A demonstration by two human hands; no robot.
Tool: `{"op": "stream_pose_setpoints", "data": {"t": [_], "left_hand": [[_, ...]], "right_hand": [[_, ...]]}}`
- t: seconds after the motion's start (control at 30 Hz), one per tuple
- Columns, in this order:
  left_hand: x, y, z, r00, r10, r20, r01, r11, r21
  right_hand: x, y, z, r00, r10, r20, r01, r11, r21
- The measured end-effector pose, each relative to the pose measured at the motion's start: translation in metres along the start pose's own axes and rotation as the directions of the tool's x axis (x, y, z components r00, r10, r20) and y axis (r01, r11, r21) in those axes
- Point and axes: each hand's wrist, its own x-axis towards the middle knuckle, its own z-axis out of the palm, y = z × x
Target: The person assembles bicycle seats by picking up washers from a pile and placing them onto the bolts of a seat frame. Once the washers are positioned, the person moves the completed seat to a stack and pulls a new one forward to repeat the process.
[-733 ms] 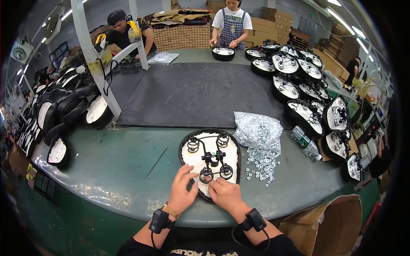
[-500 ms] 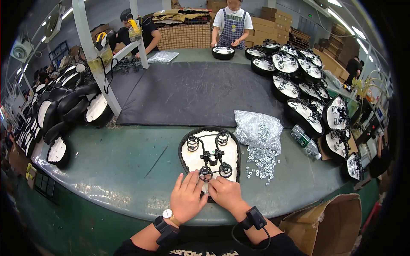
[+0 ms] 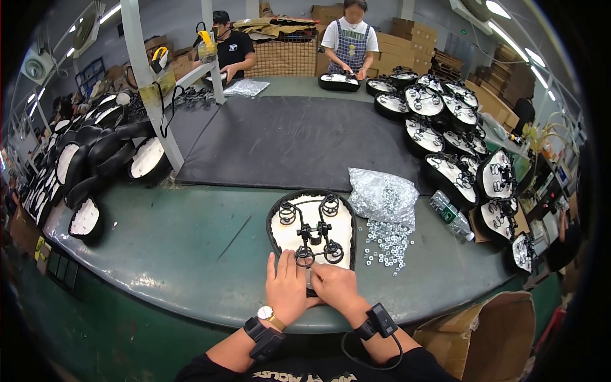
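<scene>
Head view, with our seat (image 3: 289, 237) as the clock face: at nine o'clock, well apart from us, is a loose seat (image 3: 86, 218). At seven, our left hand (image 3: 286, 290) lies over the near rim. To do this step well, we judge, that palm should brace evenly while the right fingertips work close in at the coil (image 3: 305, 256) near six, without bending its wire. Our left fingers are straight, pointing to twelve, with the thumb spread toward three; they are clamped on nothing.

Midway, our seat rests on the bench (image 3: 172, 254), white side up, bearing the wire frame (image 3: 315, 235). At five, our right hand (image 3: 335, 284) slants in toward eleven, fingers curled beside the coil; whether they pinch anything, we cannot tell. Loose nuts (image 3: 389, 245) lie at three, their bag (image 3: 382, 194) at two, stacked seats (image 3: 449, 175) farther out.
</scene>
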Motion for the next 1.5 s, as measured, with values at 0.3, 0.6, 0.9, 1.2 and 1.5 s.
{"op": "stream_pose_setpoints", "data": {"t": [0.3,0.6,0.9,1.2,1.5], "left_hand": [[-0.002,0.0,0.007,0.999,0.007,-0.045,-0.012,0.994,-0.108],[0.0,0.0,0.004,1.0,0.014,-0.001,-0.014,0.995,-0.096],[0.001,0.008,0.001,0.999,-0.035,0.037,0.035,0.999,-0.007],[-0.001,-0.002,0.013,1.0,0.0,0.01,0.001,0.992,-0.123],[0.001,0.003,0.002,1.0,0.023,0.01,-0.023,0.997,-0.072]], "right_hand": [[-0.003,0.006,0.001,0.997,-0.055,-0.058,0.053,0.998,-0.034],[0.003,0.006,0.0,0.998,-0.064,-0.018,0.063,0.997,-0.036],[0.003,0.009,0.002,0.997,-0.075,-0.016,0.075,0.997,-0.018],[0.0,0.01,0.0,0.992,-0.101,-0.072,0.103,0.994,0.031],[0.002,0.008,-0.002,0.998,-0.057,-0.003,0.057,0.998,0.013]]}}
